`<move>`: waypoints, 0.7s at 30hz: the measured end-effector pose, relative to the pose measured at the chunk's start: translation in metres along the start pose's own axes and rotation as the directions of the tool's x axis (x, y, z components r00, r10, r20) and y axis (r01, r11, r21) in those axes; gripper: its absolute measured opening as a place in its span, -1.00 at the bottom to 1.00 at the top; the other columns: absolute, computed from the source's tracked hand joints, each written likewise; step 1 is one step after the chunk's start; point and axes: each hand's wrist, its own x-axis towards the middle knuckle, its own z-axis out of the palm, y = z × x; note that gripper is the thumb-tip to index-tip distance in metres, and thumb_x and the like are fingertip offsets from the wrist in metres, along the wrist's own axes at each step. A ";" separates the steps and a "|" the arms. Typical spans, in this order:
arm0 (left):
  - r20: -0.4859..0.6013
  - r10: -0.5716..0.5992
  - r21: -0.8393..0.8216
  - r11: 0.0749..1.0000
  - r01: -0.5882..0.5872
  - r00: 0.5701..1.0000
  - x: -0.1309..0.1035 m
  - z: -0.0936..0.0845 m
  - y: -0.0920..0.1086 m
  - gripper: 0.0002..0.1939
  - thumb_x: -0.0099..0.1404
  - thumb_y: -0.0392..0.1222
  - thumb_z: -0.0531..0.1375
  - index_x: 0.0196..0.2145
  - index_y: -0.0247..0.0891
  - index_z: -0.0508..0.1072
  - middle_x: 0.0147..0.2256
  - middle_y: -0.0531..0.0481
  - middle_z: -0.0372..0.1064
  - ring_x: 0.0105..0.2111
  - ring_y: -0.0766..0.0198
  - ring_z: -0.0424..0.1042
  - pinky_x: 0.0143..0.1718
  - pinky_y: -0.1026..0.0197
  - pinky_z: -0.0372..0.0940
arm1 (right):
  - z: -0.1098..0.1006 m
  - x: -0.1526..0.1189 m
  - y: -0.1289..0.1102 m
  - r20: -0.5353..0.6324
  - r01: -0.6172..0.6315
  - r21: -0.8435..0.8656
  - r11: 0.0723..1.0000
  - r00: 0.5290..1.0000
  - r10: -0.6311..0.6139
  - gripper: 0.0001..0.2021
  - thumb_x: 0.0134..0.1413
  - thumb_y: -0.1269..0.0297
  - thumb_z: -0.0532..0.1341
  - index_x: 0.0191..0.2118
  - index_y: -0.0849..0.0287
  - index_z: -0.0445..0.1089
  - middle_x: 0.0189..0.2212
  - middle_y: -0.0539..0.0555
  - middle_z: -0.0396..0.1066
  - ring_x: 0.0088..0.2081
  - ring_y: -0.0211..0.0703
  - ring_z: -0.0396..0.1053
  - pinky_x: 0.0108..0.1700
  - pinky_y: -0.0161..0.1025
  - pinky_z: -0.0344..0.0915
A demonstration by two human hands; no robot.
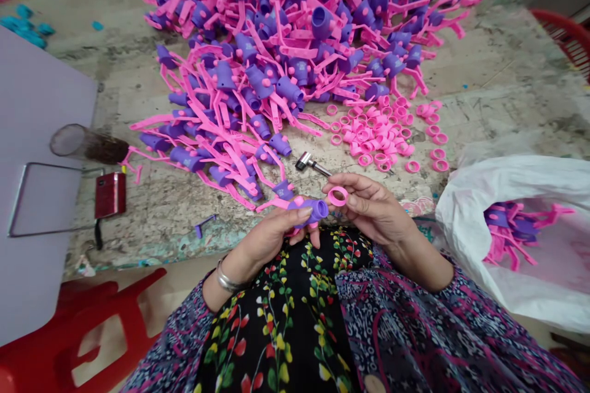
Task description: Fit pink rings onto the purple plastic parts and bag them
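My left hand [279, 227] is closed round a purple plastic cup-shaped part [317, 211] with pink arms, its round open end facing right. Between the thumb and fingers of my right hand [375, 206] is a pink plastic ring [338, 196]. The ring is held just right of the purple part's open end, with a small gap between them. On the table behind my hands lies a large heap of similar purple and pink parts [262, 83]. A pile of loose pink rings [375, 135] sits to the right of that heap.
A razor-like metal tool [313, 163] lies just beyond my right hand. To the right, a white sack [465, 196] holds more purple and pink parts. At left are a tipped glass jar [87, 143], a dark red box [110, 194] and a red plastic stool [106, 319].
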 end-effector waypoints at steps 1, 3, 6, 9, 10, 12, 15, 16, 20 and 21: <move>0.003 -0.001 0.002 1.000 0.001 1.000 0.000 0.000 0.000 -0.67 0.31 0.02 0.09 -0.39 -0.31 0.44 -0.50 -0.08 0.48 -0.60 0.39 0.15 -0.56 0.29 0.02 | 0.000 0.000 0.000 -0.001 -0.004 -0.010 1.000 1.000 0.004 -0.71 -0.10 0.28 0.45 -0.16 0.06 0.55 -0.21 0.00 0.57 -0.25 -0.32 0.50 -0.11 -0.36 0.42; 0.009 -0.001 0.005 1.000 0.001 1.000 0.000 -0.001 -0.001 -0.66 0.32 0.02 0.08 -0.39 -0.31 0.45 -0.49 -0.08 0.48 -0.60 0.39 0.14 -0.56 0.29 0.02 | -0.001 0.000 0.001 0.006 0.004 -0.029 1.000 1.000 -0.004 -0.73 -0.09 0.27 0.45 -0.19 0.05 0.56 -0.21 0.00 0.57 -0.25 -0.33 0.50 -0.10 -0.36 0.41; 0.007 -0.001 0.009 1.000 0.001 1.000 0.000 -0.001 -0.002 -0.65 0.33 0.02 0.07 -0.40 -0.32 0.45 -0.49 -0.09 0.49 -0.61 0.40 0.14 -0.56 0.28 0.01 | -0.002 0.000 0.002 0.014 0.026 -0.047 0.999 1.000 -0.025 -0.77 -0.08 0.27 0.44 -0.21 0.05 0.57 -0.22 -0.02 0.57 -0.25 -0.34 0.49 -0.10 -0.36 0.39; -0.003 -0.010 0.010 1.000 0.010 1.000 0.000 -0.001 -0.002 -0.64 0.33 0.03 0.08 -0.39 -0.32 0.46 -0.50 -0.09 0.49 -0.62 0.40 0.14 -0.56 0.28 0.00 | -0.003 0.000 0.002 0.010 0.039 -0.073 0.997 0.999 -0.038 -0.77 -0.08 0.26 0.44 -0.22 0.05 0.56 -0.20 0.00 0.56 -0.25 -0.29 0.48 -0.13 -0.31 0.42; -0.002 -0.011 0.010 1.000 0.011 1.000 0.000 -0.001 -0.002 -0.64 0.33 0.03 0.08 -0.38 -0.33 0.47 -0.50 -0.10 0.49 -0.62 0.40 0.14 -0.56 0.28 0.00 | -0.003 0.000 0.002 0.010 0.046 -0.082 0.996 0.999 -0.046 -0.76 -0.09 0.26 0.44 -0.21 0.05 0.55 -0.19 0.00 0.55 -0.26 -0.29 0.47 -0.15 -0.31 0.42; 0.007 -0.008 0.010 1.000 0.008 1.000 0.000 -0.001 -0.001 -0.63 0.33 0.03 0.07 -0.37 -0.33 0.47 -0.50 -0.10 0.49 -0.62 0.40 0.14 -0.56 0.28 0.00 | -0.003 0.000 0.002 0.013 0.065 -0.094 0.993 0.998 -0.065 -0.75 -0.08 0.25 0.44 -0.20 0.04 0.54 -0.17 0.00 0.54 -0.29 -0.31 0.46 -0.19 -0.32 0.42; 0.001 -0.006 0.013 1.000 0.006 1.000 0.001 0.000 -0.001 -0.63 0.32 0.04 0.08 -0.36 -0.32 0.47 -0.50 -0.09 0.49 -0.62 0.40 0.13 -0.56 0.28 -0.01 | -0.003 0.000 0.002 0.015 0.077 -0.090 0.993 0.997 -0.076 -0.75 -0.09 0.25 0.44 -0.21 0.03 0.53 -0.19 -0.02 0.53 -0.34 -0.32 0.45 -0.24 -0.32 0.43; -0.002 -0.008 0.015 1.000 0.008 1.000 0.001 0.000 -0.001 -0.63 0.32 0.05 0.08 -0.37 -0.32 0.47 -0.50 -0.09 0.49 -0.62 0.40 0.13 -0.57 0.28 -0.01 | -0.003 0.000 0.002 0.014 0.074 -0.086 0.994 0.997 -0.073 -0.75 -0.10 0.25 0.45 -0.22 0.03 0.53 -0.20 -0.02 0.53 -0.35 -0.32 0.45 -0.25 -0.32 0.43; 0.001 -0.016 0.028 0.999 0.016 1.000 0.000 0.000 -0.001 -0.62 0.32 0.05 0.07 -0.37 -0.33 0.48 -0.50 -0.10 0.49 -0.62 0.40 0.12 -0.55 0.27 -0.01 | -0.003 0.000 0.001 0.020 0.070 -0.065 0.995 0.997 -0.069 -0.74 -0.15 0.29 0.46 -0.24 0.04 0.53 -0.22 -0.04 0.53 -0.37 -0.33 0.46 -0.25 -0.34 0.44; 0.001 -0.018 0.032 0.999 0.018 1.000 0.000 0.000 -0.001 -0.62 0.32 0.05 0.07 -0.36 -0.33 0.48 -0.50 -0.10 0.49 -0.62 0.40 0.12 -0.55 0.27 -0.01 | -0.003 0.000 0.001 0.022 0.070 -0.062 0.996 0.997 -0.068 -0.74 -0.15 0.30 0.47 -0.24 0.04 0.54 -0.23 -0.04 0.53 -0.37 -0.34 0.46 -0.24 -0.35 0.43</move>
